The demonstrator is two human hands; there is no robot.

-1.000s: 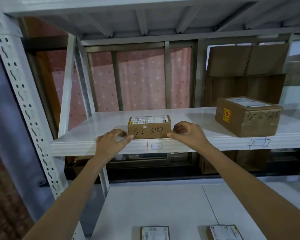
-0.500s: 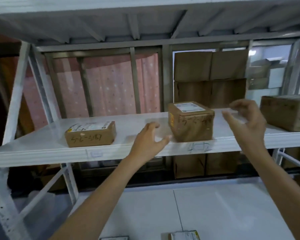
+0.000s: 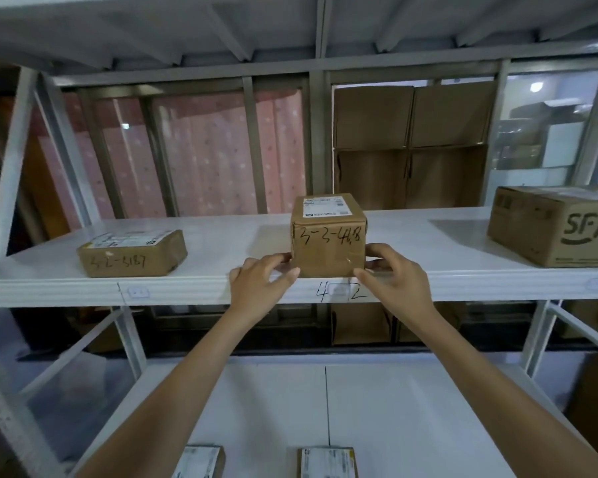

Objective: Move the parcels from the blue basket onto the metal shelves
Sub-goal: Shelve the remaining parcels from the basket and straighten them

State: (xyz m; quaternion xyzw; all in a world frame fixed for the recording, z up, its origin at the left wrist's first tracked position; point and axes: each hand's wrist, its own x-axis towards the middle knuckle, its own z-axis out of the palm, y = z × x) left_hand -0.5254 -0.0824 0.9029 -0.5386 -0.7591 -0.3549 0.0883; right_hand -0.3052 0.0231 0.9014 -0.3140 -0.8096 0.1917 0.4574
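- The cube parcel [image 3: 328, 238] marked 3-3-44.8 sits at mid-frame on the upper shelf [image 3: 221, 281], at its front edge.
- The left hand [image 3: 259, 282] and right hand [image 3: 396, 279] press its lower sides, fingers curled, thumbs forward; likely squaring it up.
- Shelved beside it: a flat parcel [image 3: 132, 253] at left, an SF box [image 3: 554, 224] at right.
- Two parcels [image 3: 327, 462] lie at the bottom edge.
- The blue basket is out of view, so what remains cannot be told.

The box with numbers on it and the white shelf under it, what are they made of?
The box looks like brown cardboard: matte, with creased edges, marker writing and a glossy paper label on top. The shelf looks like white-painted metal, smooth with a faint sheen; the paint hides the metal, but the task calls it metal.
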